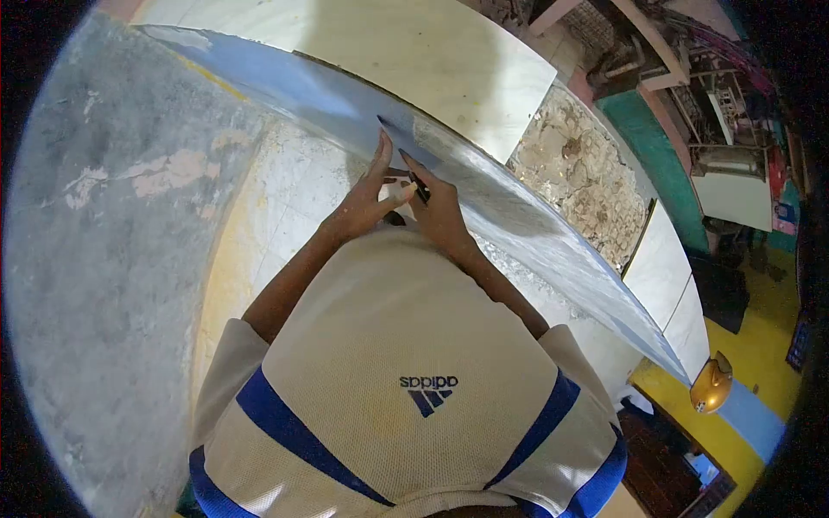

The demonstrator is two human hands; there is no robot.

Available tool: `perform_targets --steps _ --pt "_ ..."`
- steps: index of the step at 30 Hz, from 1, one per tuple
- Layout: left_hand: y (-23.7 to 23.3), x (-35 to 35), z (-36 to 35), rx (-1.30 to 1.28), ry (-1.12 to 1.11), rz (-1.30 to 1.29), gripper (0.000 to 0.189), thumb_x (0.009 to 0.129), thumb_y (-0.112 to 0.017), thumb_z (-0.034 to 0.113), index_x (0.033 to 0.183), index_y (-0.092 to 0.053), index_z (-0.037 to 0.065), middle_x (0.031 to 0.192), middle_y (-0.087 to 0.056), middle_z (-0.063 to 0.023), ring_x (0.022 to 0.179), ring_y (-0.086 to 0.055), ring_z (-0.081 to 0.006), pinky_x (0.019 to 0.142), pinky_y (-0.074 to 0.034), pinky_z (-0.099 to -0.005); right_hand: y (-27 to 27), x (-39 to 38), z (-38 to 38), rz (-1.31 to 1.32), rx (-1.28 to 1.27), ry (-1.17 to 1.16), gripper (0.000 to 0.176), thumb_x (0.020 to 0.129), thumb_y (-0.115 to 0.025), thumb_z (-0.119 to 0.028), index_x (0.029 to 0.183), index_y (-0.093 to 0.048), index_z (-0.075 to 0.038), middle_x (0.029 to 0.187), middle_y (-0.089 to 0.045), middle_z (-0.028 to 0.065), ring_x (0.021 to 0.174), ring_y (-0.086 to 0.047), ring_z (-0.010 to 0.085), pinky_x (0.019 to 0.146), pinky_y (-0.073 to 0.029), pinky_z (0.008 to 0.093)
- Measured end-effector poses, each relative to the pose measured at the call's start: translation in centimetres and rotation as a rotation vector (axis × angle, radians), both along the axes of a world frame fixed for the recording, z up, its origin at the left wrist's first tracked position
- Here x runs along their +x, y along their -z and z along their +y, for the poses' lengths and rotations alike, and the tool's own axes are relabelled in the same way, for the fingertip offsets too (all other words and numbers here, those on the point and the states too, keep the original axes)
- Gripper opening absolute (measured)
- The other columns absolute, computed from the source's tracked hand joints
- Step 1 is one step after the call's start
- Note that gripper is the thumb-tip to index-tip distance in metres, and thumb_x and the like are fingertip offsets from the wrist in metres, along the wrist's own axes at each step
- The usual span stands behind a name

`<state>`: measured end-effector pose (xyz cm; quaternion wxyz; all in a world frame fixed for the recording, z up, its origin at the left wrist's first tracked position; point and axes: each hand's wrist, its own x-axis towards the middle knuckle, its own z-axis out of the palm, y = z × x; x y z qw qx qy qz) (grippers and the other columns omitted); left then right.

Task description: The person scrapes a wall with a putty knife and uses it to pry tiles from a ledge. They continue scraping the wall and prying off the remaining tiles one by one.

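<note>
My right hand [439, 207] is closed around a slim dark object [419, 186], which looks like a pen or marker. Its index finger stretches forward to the blue-grey painted vertical face [345, 102] of a counter or ledge. Close by on the left, my left hand [364, 197] has its fingers stretched out, the tips at the same painted face. The left thumb lies near the right hand's fingers. A short dark mark or shadow shows beyond the left fingertips. Whether the left fingers touch the surface is hard to tell.
Pale tiles [406, 52] cover the top beyond the painted face, with a rough broken patch [579, 168] to the right. A grey plastered wall [112, 216] stands at left. A golden helmet-like object [711, 384] sits at the ledge's right end.
</note>
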<state>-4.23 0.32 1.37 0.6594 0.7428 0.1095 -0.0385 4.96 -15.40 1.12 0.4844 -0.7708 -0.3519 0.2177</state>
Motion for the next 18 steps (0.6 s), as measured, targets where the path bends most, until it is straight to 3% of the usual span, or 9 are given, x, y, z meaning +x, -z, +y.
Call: perform_targets --steps 3,6,12,15,18 --pt "0.4 -0.1 -1.4 0.014 0.058 0.007 0.114 0.095 -0.063 0.053 0.156 0.018 0.002 0.166 0.012 -0.0244 0.133 -0.052 -0.0344 0.112 -0.042 -0.0448 0.0 -0.1 -2.0 0.037 -0.083 0.019 0.056 0.095 -0.064 -0.008 0.149 -0.050 -0.014 0.113 -0.069 0.0268 0.092 -0.068 0.0217 0.085 -0.053 0.0334" --pt "0.8 0.0 -3.1 0.039 0.111 -0.011 0.115 0.094 -0.066 0.050 0.157 0.018 0.004 0.165 0.014 -0.0248 0.131 -0.054 -0.0345 0.111 -0.043 -0.0456 -1.0 -1.3 -4.0 0.071 -0.069 0.104 0.050 0.098 -0.059 -0.007 0.147 -0.052 -0.015 0.105 -0.068 0.0304 0.090 -0.070 0.0372 0.082 -0.054 0.0410" --pt "1.5 -0.3 -5.7 0.085 0.125 -0.170 0.113 0.094 -0.066 0.049 0.158 0.017 0.007 0.166 0.009 -0.0239 0.135 -0.049 -0.0367 0.109 -0.045 -0.0464 -0.2 -1.6 -6.8 0.016 -0.132 0.142 0.051 0.099 -0.060 -0.009 0.148 -0.051 -0.016 0.096 -0.069 0.0270 0.074 -0.066 0.0298 0.072 -0.053 0.0365" --pt "1.6 0.1 -6.3 0.072 0.115 -0.137 0.118 0.092 -0.071 0.046 0.157 0.019 0.006 0.165 0.013 -0.0260 0.133 -0.052 -0.0365 0.110 -0.043 -0.0478 -0.2 -1.7 -6.8 -0.002 -0.118 0.161 0.053 0.096 -0.063 -0.005 0.147 -0.053 -0.017 0.088 -0.067 0.0208 0.075 -0.060 0.0170 0.071 -0.051 0.0307" --pt "2.0 0.2 -6.3 0.067 0.102 -0.131 0.118 0.092 -0.070 0.049 0.157 0.019 0.006 0.165 0.010 -0.0272 0.133 -0.052 -0.0379 0.110 -0.043 -0.0477 0.0 -1.5 -6.3 0.034 -0.087 0.141 0.051 0.099 -0.059 -0.007 0.148 -0.051 -0.016 0.094 -0.067 0.0268 0.072 -0.064 0.0314 0.070 -0.052 0.0384"
